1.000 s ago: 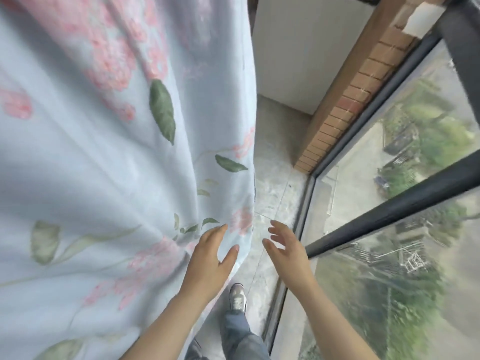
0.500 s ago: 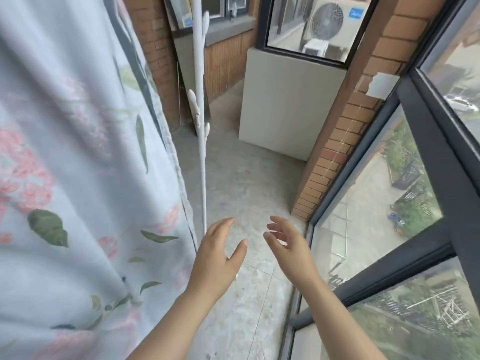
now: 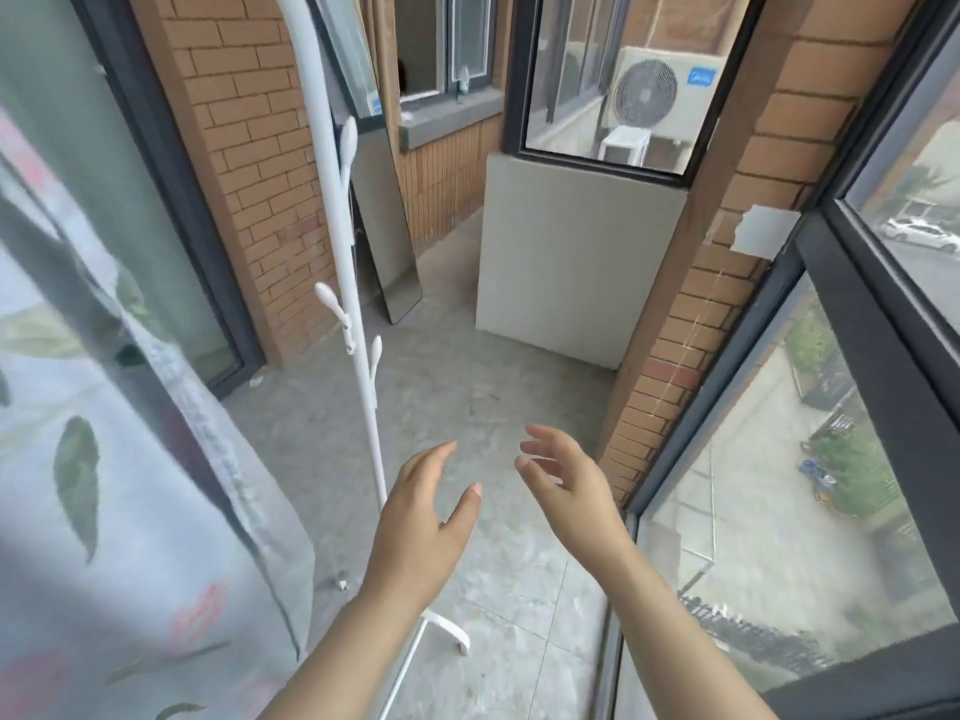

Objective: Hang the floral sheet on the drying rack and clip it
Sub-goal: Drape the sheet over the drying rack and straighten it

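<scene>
The floral sheet (image 3: pixel 119 485), pale blue with pink flowers and green leaves, hangs along the left edge of the view, its top out of frame. The white drying rack pole (image 3: pixel 340 226) with small pegs stands just right of the sheet, its curved foot on the floor. My left hand (image 3: pixel 423 522) is held out in front of the pole, fingers apart, holding nothing. My right hand (image 3: pixel 569 491) floats beside it, palm turned inward, also empty. Neither hand touches the sheet. No clip is visible.
A mirror (image 3: pixel 384 220) leans against the brick wall at the back. A grey low wall (image 3: pixel 571 267) closes the balcony's far end. Dark-framed floor-to-ceiling windows (image 3: pixel 810 407) run along the right. A dark-framed glass door (image 3: pixel 171 252) stands behind the sheet.
The view has swung right and up, away from the sheet. My left hand, close against the fabric a second ago, is now apart from it. The pole and balcony end came into view.
</scene>
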### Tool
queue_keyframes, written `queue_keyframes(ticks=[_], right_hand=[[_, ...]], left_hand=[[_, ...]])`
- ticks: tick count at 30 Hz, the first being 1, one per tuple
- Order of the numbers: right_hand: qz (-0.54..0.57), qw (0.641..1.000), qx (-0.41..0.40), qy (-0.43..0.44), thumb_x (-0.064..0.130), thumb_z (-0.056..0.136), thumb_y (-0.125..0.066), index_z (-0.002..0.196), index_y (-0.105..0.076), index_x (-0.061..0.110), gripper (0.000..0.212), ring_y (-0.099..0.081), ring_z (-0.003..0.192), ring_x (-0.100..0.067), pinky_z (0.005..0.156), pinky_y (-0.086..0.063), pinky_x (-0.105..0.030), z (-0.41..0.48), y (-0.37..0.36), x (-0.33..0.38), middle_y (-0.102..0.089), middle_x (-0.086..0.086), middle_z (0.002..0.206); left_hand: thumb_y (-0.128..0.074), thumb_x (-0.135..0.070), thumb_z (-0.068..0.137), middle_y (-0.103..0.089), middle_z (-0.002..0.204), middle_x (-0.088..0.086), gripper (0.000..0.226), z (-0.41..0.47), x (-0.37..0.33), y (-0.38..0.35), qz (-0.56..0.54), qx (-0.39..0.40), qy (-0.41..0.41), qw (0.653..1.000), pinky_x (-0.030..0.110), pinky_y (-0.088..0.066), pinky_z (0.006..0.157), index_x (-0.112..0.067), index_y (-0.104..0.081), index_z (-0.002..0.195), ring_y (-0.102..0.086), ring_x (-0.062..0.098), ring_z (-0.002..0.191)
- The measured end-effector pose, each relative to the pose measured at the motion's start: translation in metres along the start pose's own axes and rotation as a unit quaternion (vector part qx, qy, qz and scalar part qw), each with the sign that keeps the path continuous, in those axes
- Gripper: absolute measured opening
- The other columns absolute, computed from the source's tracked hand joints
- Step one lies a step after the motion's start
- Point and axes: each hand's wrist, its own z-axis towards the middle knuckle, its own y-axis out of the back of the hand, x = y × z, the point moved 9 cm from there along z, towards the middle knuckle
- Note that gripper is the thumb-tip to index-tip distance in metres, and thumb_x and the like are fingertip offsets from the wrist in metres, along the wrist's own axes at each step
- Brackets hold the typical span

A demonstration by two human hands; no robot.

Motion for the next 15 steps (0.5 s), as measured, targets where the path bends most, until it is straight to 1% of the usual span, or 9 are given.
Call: queue_keyframes(ticks=[6, 10, 15], right_hand=[[-0.011, 1.000, -0.024, 0.001, 0.029, 0.094, -0.059, 0.130, -0.052, 0.030, 0.036, -0.059, 0.102, 0.007, 0.074, -0.047, -0.008, 0.072, 0.027, 0.000, -0.062, 0.014, 0.117], [-0.010, 0.999, -0.037, -0.001, 0.028, 0.094, -0.060, 0.130, -0.053, 0.028, 0.037, -0.060, 0.102, 0.007, 0.076, -0.050, -0.012, 0.113, 0.044, -0.006, -0.063, 0.016, 0.115], [-0.008, 1.000, -0.026, -0.002, 0.027, 0.094, -0.060, 0.129, -0.053, 0.029, 0.036, -0.059, 0.100, 0.010, 0.075, -0.047, -0.007, 0.170, 0.059, -0.019, -0.063, 0.016, 0.113]], left_hand=[[-0.060, -0.032, 0.090, -0.047, 0.131, -0.011, 0.047, 0.083, -0.010, -0.025, -0.031, 0.008, -0.013, 0.999, 0.037, -0.041, 0.106, -0.024, -0.047, 0.135, -0.046, 0.006, 0.125], [-0.059, -0.035, 0.090, -0.046, 0.131, -0.013, 0.048, 0.129, -0.021, -0.049, -0.035, 0.028, -0.026, 0.999, 0.035, -0.042, 0.106, -0.025, -0.047, 0.135, -0.045, 0.003, 0.125], [-0.059, -0.033, 0.090, -0.046, 0.129, -0.015, 0.046, 0.179, -0.027, -0.076, -0.028, 0.028, -0.022, 0.999, 0.026, -0.041, 0.104, -0.027, -0.047, 0.135, -0.047, 0.002, 0.123]])
